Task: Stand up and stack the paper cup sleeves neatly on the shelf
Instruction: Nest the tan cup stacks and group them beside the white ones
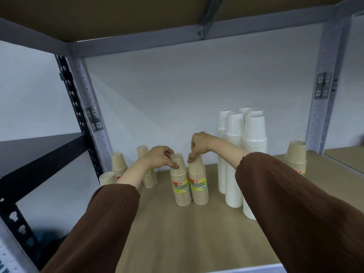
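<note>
The shelf (177, 233) looks like smooth, matt wood. Its posts (323, 107) are grey metal. The brown cups (180, 186) and white cups (234, 154) are paper.

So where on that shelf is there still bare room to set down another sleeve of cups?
The widest bare patch is the front of the shelf board, before the brown pair that the left hand and right hand hold. A narrow gap separates that pair from the white stacks. The back-left corner is crowded with brown sleeves.
</note>
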A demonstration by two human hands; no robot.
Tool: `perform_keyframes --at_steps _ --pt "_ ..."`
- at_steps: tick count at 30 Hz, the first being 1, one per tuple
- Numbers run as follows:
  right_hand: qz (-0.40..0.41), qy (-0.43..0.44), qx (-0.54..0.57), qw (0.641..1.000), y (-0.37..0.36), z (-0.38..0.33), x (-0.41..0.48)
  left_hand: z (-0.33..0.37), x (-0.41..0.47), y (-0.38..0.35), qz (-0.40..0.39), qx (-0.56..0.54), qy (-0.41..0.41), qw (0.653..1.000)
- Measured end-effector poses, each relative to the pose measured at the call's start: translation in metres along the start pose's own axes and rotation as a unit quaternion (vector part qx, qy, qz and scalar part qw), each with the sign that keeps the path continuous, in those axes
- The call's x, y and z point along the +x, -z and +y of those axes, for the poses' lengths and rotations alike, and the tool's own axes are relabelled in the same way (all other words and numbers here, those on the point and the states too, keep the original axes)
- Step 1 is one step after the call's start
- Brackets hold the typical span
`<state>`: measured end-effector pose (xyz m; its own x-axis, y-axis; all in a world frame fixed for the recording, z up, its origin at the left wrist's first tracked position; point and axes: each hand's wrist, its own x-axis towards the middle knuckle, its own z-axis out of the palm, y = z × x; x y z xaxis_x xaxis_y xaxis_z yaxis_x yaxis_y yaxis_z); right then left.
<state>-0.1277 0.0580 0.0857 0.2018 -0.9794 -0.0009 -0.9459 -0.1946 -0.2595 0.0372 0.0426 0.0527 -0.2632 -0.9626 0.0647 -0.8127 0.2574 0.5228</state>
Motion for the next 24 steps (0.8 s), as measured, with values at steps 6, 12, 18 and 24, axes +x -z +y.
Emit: perform_keyframes --at_steps 6,12,18,24 --pt "0.069 0.012 0.045 0.997 0.009 -0.006 -0.001 -0.003 -0.012 0.017 0.020 0.012 0.004 1.000" --pt "0.116 0.042 0.098 0.988 0.016 -0.029 0.000 -0.020 -0.041 0.054 0.089 0.056 0.016 0.994" --pt "0.117 0.075 0.113 0.984 0.008 -0.064 0.011 -0.048 -0.078 0.088 0.089 0.085 0.068 0.990" --pt "0.108 0.102 0.103 0.983 0.002 -0.097 0.029 -0.069 -0.097 0.102 0.056 0.111 0.113 0.986"
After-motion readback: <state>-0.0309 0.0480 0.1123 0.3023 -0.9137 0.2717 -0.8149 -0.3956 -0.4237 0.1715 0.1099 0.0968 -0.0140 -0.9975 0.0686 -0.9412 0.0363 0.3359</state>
